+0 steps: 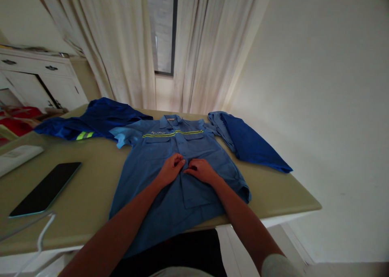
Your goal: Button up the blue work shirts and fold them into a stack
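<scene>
A blue short-sleeved work shirt point(139, 175) lies face up on the table, its collar at the far side and its lower hem hanging over the near edge. Yellow stripes and lettering cross its chest, above two flap pockets. At the middle of the front placket, my left hand point(172, 167) pinches the fabric with thumb and fingers. Close beside it on the right, my right hand point(201, 169) also has its fingers closed at the placket edge. Any button between the fingertips is too small to make out.
Dark blue garments point(103, 115) with a reflective strip lie at the back left, and folded blue clothing point(255, 145) at the right. A black phone or tablet point(45, 190), a white cable point(41, 238) and a white device point(18, 157) are on the left of the tan table point(97, 180).
</scene>
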Motion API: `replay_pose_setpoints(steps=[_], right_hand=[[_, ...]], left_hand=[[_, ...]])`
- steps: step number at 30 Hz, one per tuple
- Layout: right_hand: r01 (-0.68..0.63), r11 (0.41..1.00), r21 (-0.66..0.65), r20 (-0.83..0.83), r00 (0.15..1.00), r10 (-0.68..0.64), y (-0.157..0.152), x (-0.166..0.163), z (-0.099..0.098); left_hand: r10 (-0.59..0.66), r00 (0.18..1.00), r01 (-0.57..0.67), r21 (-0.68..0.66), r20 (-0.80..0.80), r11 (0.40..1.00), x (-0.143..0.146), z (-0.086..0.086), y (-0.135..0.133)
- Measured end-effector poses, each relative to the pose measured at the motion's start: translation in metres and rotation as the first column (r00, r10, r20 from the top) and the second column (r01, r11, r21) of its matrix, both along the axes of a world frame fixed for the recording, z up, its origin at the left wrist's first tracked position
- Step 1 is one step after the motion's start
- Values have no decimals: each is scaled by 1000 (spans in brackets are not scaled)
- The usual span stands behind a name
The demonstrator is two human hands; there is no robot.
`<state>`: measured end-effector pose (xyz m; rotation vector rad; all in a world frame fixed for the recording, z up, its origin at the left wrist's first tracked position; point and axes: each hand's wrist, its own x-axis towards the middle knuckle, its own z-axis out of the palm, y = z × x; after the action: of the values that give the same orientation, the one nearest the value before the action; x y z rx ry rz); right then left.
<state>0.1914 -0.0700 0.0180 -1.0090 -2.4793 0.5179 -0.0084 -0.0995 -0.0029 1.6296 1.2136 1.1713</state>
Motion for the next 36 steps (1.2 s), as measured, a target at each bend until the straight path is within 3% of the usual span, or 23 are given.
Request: replay_pose_setpoints(steps=[4, 6, 9, 11, 15, 18, 21, 24, 27, 31, 36], right_hand=[[-13, 985, -174, -93, 996, -4, -6, 9, 20], [-41, 970, -239, -111, 994, 15, -20, 18, 31], [-101, 970, -221, -94, 992, 82, -55, 37, 37], [-94, 979, -181, -52, 995, 86, -80, 49, 32], [13, 1000, -28, 14, 1000, -13, -115, 59, 8], [53, 994, 101, -11, 999, -52, -122, 58, -6], [151, 975, 164, -158, 980, -125, -119, 58, -10], [336, 929, 155, -363, 894, -263, -116, 65, -7], [460, 879, 122, -472, 806, -357, -117, 72, -4], [395, 899, 189, -492, 830, -262, -123, 74, -5], [169, 936, 310, -287, 955, -77, -139, 73, 1]], left_hand=[[22, 999, -18, -87, 47, 996, 0, -2, 3], [-16, 1000, 17, -68, 16, 998, -1, 0, 1], [-114, 963, 137, 78, -243, 987, -1, 5, -5], [-133, 878, 237, 177, -459, 955, 1, 9, -10], [-108, 746, 340, 236, -657, 910, 4, 12, -14], [-134, 732, 381, 237, -668, 894, 2, 14, -12], [-111, 741, 373, 268, -662, 888, -2, 22, -19], [-51, 753, 331, 311, -656, 891, 2, 36, -46], [-112, 710, 392, 259, -695, 883, 17, 45, -84], [-161, 658, 435, 196, -736, 879, 41, 35, -116], [-151, 760, 365, 223, -632, 904, 54, 21, -134]])
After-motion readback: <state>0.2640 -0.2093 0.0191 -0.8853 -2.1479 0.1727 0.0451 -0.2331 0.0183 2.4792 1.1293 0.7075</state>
